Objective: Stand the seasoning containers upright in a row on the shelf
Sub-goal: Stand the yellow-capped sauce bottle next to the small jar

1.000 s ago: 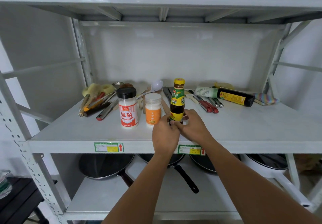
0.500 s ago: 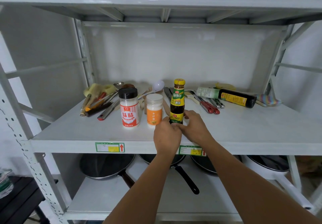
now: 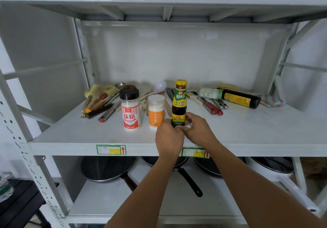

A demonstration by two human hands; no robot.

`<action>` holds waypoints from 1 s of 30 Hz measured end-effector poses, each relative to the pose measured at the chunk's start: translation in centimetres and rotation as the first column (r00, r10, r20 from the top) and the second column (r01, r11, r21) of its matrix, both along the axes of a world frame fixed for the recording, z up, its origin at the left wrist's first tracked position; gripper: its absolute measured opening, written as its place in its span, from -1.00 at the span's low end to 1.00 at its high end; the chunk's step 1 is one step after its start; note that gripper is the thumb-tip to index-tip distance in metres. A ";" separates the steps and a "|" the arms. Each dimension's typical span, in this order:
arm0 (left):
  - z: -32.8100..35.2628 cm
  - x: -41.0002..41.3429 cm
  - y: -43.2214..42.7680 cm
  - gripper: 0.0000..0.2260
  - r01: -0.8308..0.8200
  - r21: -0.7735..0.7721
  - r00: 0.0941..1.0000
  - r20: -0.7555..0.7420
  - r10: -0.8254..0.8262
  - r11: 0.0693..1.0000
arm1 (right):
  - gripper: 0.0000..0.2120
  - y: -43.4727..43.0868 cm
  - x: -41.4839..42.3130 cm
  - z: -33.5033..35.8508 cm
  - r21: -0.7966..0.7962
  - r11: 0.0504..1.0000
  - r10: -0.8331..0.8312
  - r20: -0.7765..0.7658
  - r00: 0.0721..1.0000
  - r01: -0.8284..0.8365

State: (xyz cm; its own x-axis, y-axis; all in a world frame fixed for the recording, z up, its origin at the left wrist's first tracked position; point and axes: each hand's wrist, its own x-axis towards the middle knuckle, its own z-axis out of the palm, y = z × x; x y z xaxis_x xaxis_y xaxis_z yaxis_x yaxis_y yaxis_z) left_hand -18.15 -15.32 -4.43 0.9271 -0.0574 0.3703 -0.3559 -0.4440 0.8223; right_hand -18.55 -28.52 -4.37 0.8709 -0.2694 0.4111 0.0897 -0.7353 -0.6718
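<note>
Likely a kitchen storeroom: metal shelving [image 3: 70, 144], pans [image 3: 108, 168], utensils [image 3: 99, 102].

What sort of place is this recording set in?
Probably a kitchen storeroom or a staged storage rack, not a home kitchen: a bare metal shelf with stock labels on its edge, loose utensils beside seasoning bottles, and pans on the tier below.

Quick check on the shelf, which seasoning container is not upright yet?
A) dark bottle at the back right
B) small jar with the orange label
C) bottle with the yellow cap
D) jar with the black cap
A: the dark bottle lies on its side at the back right of the shelf, while the other three stand in a row.
</note>
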 end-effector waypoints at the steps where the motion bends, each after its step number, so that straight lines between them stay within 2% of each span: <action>1: 0.0 0.0 0.0 -0.85 0.000 0.002 1.000 0.003 0.000 1.000 | -0.60 -0.1 0.0 0.0 0.003 1.000 -0.002 -0.004 1.000 0.002; 30: -0.2 0.3 -0.2 -0.86 -0.003 0.083 1.000 0.014 0.002 0.997 | -0.55 -0.1 -0.1 0.3 0.001 0.999 -0.045 -0.061 0.997 0.045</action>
